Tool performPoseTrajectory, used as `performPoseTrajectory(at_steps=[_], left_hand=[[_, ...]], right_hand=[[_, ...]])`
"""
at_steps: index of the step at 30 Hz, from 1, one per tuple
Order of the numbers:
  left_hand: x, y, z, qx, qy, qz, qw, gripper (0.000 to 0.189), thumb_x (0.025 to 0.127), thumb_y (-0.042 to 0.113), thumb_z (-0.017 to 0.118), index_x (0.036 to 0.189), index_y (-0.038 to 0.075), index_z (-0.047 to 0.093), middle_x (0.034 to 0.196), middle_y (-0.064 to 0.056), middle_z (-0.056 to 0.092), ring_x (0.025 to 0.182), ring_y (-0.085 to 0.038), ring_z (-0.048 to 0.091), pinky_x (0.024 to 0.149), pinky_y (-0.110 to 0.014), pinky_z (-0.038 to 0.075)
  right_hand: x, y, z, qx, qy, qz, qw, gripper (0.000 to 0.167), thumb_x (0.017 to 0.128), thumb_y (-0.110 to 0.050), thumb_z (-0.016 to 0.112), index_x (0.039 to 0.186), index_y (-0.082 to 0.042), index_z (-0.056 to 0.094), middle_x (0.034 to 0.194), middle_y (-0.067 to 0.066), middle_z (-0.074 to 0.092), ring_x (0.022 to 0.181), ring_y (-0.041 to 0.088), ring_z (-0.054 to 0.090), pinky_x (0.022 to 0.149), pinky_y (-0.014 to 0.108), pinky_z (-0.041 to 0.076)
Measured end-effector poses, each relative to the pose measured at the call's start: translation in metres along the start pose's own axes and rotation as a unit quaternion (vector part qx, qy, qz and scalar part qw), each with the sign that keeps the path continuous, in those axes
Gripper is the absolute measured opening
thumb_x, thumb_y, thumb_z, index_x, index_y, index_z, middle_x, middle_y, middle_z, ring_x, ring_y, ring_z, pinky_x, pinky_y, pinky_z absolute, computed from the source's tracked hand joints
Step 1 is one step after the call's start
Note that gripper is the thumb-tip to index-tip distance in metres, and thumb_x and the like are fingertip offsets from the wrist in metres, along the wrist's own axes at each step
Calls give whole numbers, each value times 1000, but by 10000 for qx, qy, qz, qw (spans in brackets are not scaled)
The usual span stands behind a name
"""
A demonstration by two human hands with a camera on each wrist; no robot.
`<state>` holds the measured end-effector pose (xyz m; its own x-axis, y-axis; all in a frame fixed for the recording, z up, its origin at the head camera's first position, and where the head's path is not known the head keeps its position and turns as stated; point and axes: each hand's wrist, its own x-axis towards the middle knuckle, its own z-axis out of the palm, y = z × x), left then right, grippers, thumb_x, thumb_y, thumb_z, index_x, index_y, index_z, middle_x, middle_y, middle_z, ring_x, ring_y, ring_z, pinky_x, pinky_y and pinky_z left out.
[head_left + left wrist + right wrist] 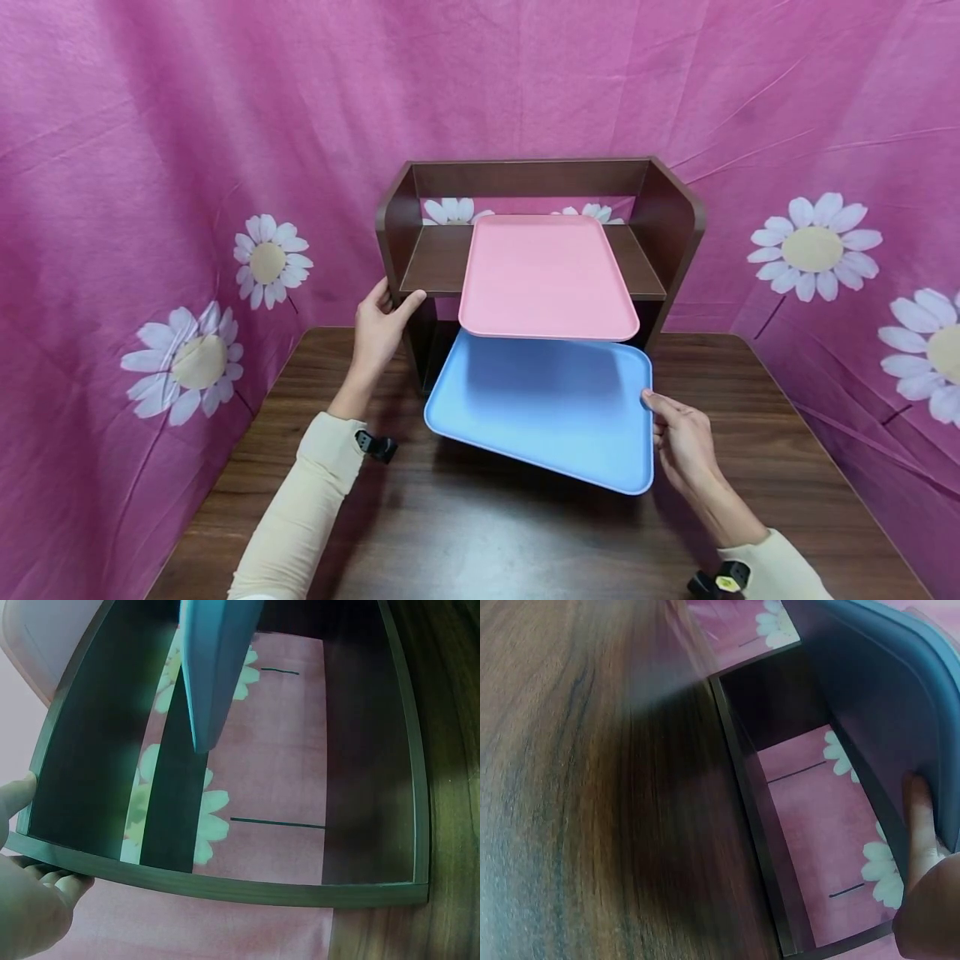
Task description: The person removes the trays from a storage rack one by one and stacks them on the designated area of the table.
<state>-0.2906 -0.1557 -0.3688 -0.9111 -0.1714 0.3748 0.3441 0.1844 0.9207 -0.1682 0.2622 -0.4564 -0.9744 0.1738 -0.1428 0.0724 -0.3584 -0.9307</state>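
Observation:
A blue tray hangs tilted above the table, its back edge at the lower opening of a dark brown wooden shelf. My right hand pinches its right rim, thumb on top and fingers beneath; the right wrist view shows a finger against the tray's underside. My left hand grips the shelf's left side panel, thumb at the front edge and fingers round the outside. On the upper board lies a pink tray, sticking out past the front and covering part of the blue one.
The shelf stands at the back of a wood-grain table. Behind and beside it hangs a pink cloth printed with white daisies. The shelf's lower compartment is open at the back, with the cloth showing through.

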Motion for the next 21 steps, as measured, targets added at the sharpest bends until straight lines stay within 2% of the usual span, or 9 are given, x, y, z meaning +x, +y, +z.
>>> performPoseTrajectory(at_steps=[7, 15, 21], left_hand=[[1, -1, 0, 0, 15, -12, 10000, 56, 95, 27, 84, 144, 8, 65, 131, -18, 73, 112, -9, 67, 91, -15, 53], [1, -1, -1, -18, -10, -46, 10000, 59, 95, 29, 84, 146, 9, 64, 134, -19, 72, 120, -16, 66, 93, -15, 52], [1, -1, 0, 36, 20, -45, 10000, 58, 95, 28, 84, 146, 9, 64, 133, -19, 73, 117, -13, 66, 94, -16, 52]], right_hand=[[-2, 0, -3, -263, -179, -8, 9995, 27, 108, -16, 65, 87, -18, 82, 63, -6, 67, 53, 2, 57, 48, 17, 50], [-6, 0, -7, -542, -280, 170, 9980, 31, 108, -19, 64, 84, -20, 82, 60, -8, 65, 52, 4, 61, 49, 22, 55], [-10, 2, -9, -719, -311, 198, 9967, 33, 108, -21, 65, 80, -17, 81, 59, -7, 65, 52, 6, 63, 50, 26, 57]])
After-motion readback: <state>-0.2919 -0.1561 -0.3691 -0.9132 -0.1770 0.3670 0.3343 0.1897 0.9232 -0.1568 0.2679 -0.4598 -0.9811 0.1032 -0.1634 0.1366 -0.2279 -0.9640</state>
